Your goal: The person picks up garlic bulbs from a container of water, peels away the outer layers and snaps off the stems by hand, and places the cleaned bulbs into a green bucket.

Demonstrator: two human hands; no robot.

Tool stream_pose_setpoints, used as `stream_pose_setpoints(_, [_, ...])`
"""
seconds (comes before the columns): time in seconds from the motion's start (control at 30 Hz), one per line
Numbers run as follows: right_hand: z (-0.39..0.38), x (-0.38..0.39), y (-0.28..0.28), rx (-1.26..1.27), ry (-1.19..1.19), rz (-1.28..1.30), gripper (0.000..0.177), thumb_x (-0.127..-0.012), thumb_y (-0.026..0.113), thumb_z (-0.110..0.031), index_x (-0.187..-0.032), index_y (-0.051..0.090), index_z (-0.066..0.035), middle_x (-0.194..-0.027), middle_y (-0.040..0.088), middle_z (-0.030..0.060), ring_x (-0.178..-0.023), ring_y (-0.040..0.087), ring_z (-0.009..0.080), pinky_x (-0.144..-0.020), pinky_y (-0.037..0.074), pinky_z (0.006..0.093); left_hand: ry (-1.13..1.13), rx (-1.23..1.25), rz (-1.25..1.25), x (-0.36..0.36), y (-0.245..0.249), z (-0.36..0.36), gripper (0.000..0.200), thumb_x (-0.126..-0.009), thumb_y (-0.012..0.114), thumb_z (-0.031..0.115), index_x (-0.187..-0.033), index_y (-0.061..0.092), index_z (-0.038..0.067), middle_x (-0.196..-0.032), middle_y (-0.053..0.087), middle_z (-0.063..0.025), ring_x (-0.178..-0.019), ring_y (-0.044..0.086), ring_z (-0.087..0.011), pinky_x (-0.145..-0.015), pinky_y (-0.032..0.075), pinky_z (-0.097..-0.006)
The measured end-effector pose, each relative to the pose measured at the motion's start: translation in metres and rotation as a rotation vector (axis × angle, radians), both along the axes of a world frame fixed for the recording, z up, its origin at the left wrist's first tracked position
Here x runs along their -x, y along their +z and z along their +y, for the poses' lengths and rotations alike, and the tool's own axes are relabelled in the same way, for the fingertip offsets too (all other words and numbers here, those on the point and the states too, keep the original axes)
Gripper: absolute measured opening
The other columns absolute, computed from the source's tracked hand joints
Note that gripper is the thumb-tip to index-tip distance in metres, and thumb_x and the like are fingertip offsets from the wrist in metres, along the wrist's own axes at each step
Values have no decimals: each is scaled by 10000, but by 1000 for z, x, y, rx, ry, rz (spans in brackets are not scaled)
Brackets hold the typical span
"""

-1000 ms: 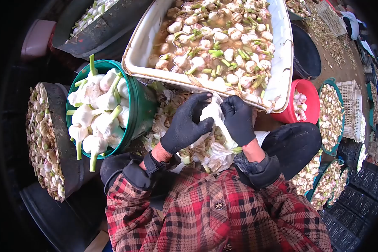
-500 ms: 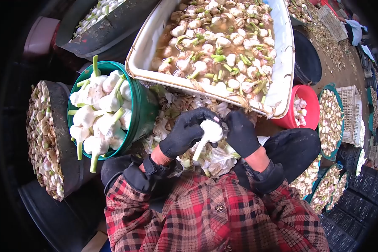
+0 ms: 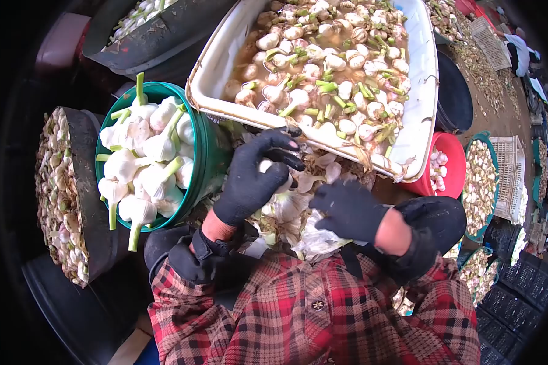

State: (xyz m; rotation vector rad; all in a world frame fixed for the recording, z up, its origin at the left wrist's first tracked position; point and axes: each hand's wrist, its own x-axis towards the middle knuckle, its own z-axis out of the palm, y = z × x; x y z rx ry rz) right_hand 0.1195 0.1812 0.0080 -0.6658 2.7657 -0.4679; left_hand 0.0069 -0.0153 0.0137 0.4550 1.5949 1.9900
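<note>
I wear black gloves (image 3: pixel 249 182), dark trousers (image 3: pixel 438 214) and a red, tan and black plaid shirt (image 3: pixel 268 310) with black cuffs (image 3: pixel 199 257) and a star-marked button (image 3: pixel 318 305).

Right side: red bucket (image 3: pixel 458 164), black tub (image 3: pixel 456 91) farther up the frame, partly hidden by what's in front. Next over, a heaped basket (image 3: pixel 496 185) with a pale slatted crate (image 3: pixel 506 176) just beside it. Second pale crate (image 3: pixel 490 44) up top, near loose scraps (image 3: pixel 469 64) on the floor (image 3: pixel 480 115). Lower right corner — black crates (image 3: pixel 523 292). Far left: heaped dark bin (image 3: pixel 95 201). Top left — pinkish bucket (image 3: pixel 59 45).
</note>
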Motion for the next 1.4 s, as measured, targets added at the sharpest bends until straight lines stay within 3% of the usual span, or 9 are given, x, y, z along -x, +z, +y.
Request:
stream_pose_setpoints(0.1, [21,53,34,266,-251,-12,285,-830,647,-294,-1065,639,-133,-1017,640,87,-851,640,314,-755,516,421,-50,80,337,-6,-16,6,315,-705,547,-12,-1017,591,-14,-929,630,-111,-816,660,-189,-732,516,-290])
stream_pose_setpoints(0.33, [83,186,-31,-256,-200,174,346,-814,642,-250,-1106,613,-67,-1083,629,159,-972,626,321,-817,504,420,-280,519,770,-25,-17,9,241,-785,614,80,-1019,654,38,-806,643,-179,-682,614,-365,-624,502,-395])
stream_pose_setpoints(0.47, [75,201,-48,-500,-133,73,207,-783,583,-148,-956,679,-91,-1008,671,141,-957,650,313,-790,527,441,-284,479,761,-24,-21,8,270,-816,637,135,-1058,648,17,-821,656,-178,-670,633,-318,-630,504,-373])
stream_pose_setpoints(0.7, [88,158,-11,-303,-282,292,195,-759,614,-145,-935,686,-102,-885,669,132,-829,656,325,-727,526,438,-143,136,41,-10,-14,10,391,-974,487,269,-1238,556,-11,-1044,668,-194,-644,631,-204,-617,510,-306])
stream_pose_setpoints(0.8, [80,121,18,254,-377,343,200,-780,668,-67,-980,671,-61,-847,636,103,-745,619,261,-682,495,341,-131,-244,-498,-6,4,7,525,-994,376,374,-1376,399,14,-1125,607,-287,-703,638,-219,-596,522,-298])
stream_pose_setpoints(0.93, [43,81,25,750,-385,186,258,-766,709,-13,-1018,661,-35,-882,645,102,-772,625,193,-683,489,295,-126,-357,-497,-9,11,8,549,-976,420,377,-1369,393,-6,-1184,583,-273,-697,642,-221,-579,521,-289])
stream_pose_setpoints(1.1, [11,68,35,721,-554,316,300,-761,709,-11,-1055,662,-52,-966,650,102,-839,647,206,-741,516,302,-12,-302,-385,-7,14,8,543,-864,627,189,-1316,411,-21,-1085,600,-155,-763,651,-199,-615,559,-329])
stream_pose_setpoints(1.17, [1,63,48,768,-594,313,290,-759,720,-27,-1044,669,-49,-970,652,100,-849,652,203,-739,523,295,223,-80,-109,-7,2,11,552,-809,692,87,-1284,445,-51,-1160,585,-135,-1038,585,-183,-847,521,-289])
stream_pose_setpoints(1.4, [-32,56,48,492,-531,667,139,-737,712,-60,-872,683,-75,-833,629,78,-741,618,268,-632,504,363,369,266,347,-17,-2,15,581,-724,760,66,-1239,497,6,-1139,592,-103,-1020,595,-170,-850,496,-313])
